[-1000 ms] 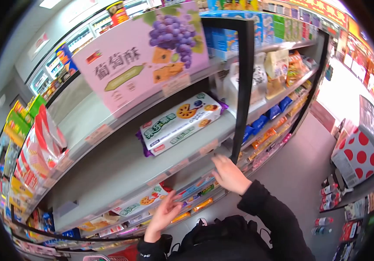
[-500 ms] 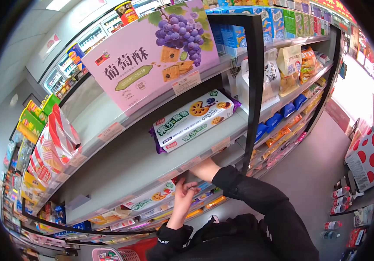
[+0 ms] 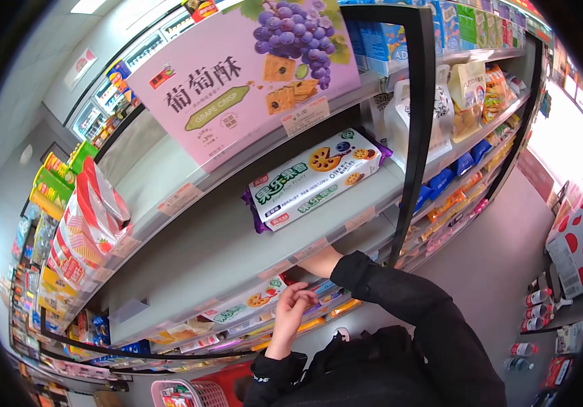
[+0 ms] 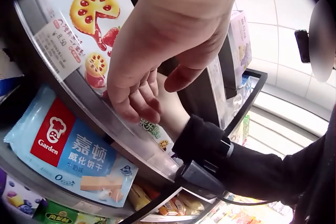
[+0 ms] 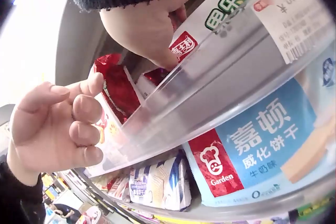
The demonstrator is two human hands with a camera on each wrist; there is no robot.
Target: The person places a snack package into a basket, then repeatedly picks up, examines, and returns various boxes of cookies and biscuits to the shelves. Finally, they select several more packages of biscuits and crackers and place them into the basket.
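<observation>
My left hand (image 3: pixel 295 308), fingers loosely curled and holding nothing, hovers at the lower shelf's front edge. Beside it lies a white strawberry biscuit pack (image 4: pixel 94 11), whose red end (image 5: pixel 118 90) shows in the right wrist view. My right hand (image 5: pixel 139 29) reaches in under the upper shelf, and the head view shows little more than its wrist. In the right wrist view it lies against the end of another white biscuit pack (image 5: pixel 231 6) with green lettering. Its fingers are mostly hidden, so I cannot tell whether they grip that pack.
On the shelf above lies a white and purple biscuit pack (image 3: pixel 318 180). A pink grape crisp box (image 3: pixel 237 85) stands higher up. Blue wafer packs (image 4: pixel 79 150) sit below the hands. A black shelf frame post (image 3: pixel 417 136) rises at right; a pink basket (image 3: pixel 176 390) stands low down.
My right hand has gone from in front of the shelf edge to underneath the upper shelf. My left hand has moved closer to the strawberry pack's end. The head view has shifted slightly.
</observation>
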